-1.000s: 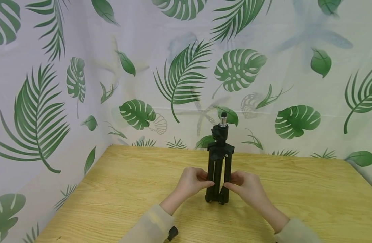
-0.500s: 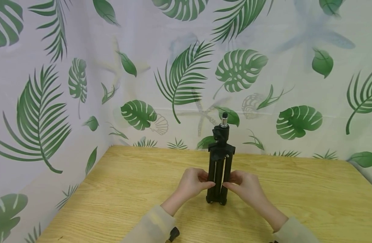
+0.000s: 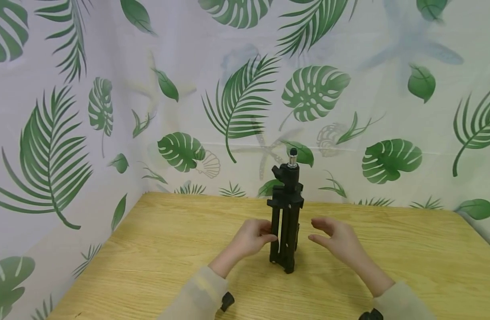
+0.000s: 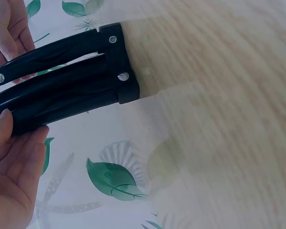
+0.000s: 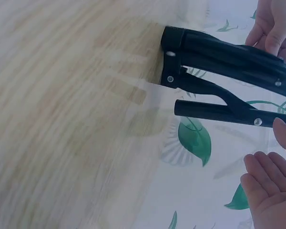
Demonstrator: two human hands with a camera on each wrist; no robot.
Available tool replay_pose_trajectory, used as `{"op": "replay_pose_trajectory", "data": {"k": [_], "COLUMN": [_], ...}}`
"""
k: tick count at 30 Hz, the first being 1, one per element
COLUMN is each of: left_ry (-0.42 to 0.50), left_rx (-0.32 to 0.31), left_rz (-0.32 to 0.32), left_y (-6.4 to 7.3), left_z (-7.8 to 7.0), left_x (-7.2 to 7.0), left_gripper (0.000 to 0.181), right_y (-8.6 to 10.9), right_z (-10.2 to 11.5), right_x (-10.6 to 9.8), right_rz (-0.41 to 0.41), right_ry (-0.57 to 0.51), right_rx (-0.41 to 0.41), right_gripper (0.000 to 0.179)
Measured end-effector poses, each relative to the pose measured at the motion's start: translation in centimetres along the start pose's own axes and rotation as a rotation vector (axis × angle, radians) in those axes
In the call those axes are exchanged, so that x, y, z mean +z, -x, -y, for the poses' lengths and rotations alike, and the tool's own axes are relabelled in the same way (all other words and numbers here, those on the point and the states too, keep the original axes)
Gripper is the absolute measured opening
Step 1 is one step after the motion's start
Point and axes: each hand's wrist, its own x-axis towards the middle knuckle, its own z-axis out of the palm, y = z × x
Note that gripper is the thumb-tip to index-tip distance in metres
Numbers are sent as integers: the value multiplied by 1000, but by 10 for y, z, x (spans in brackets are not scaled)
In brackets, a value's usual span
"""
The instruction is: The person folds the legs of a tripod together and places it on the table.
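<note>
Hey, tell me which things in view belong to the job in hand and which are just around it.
Part of the job:
black tripod, standing upright
left hand, gripping it
right hand, beside it but apart

Just around:
wood-grain table
leaf-print backdrop
two small black pieces low in the head view, use unclear
</note>
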Motion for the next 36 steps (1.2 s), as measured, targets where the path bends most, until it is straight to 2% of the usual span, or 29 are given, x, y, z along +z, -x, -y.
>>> {"op": "replay_pose_trajectory", "data": {"k": [7, 15, 19, 26, 30, 36], "left_ry": [-11, 12, 17, 42, 61, 163], "left_rx": [-22, -27, -26, -23, -38, -58], "left_rz": [37, 60, 63, 61, 27, -97], "left_y": [-4, -7, -8, -9, -8, 0], "left_z": [1, 6, 7, 8, 9, 1], "left_x": [-2, -2, -2, -1, -2, -8], "left_gripper": [11, 19, 20, 21, 22, 24], "right_y": [-6, -11, -13, -14, -13, -11], "right_z": [-5, -6, -4, -4, -4, -1], "right_x": [7, 18, 20, 21, 21, 23], "right_rz": [1, 71, 82, 60, 42, -3], "right_ry": [-69, -205, -209, -155, -127, -108], "right_rx": [-27, -69, -96, -84, -99, -101], "right_gripper": [42, 38, 32, 24, 23, 21]}}
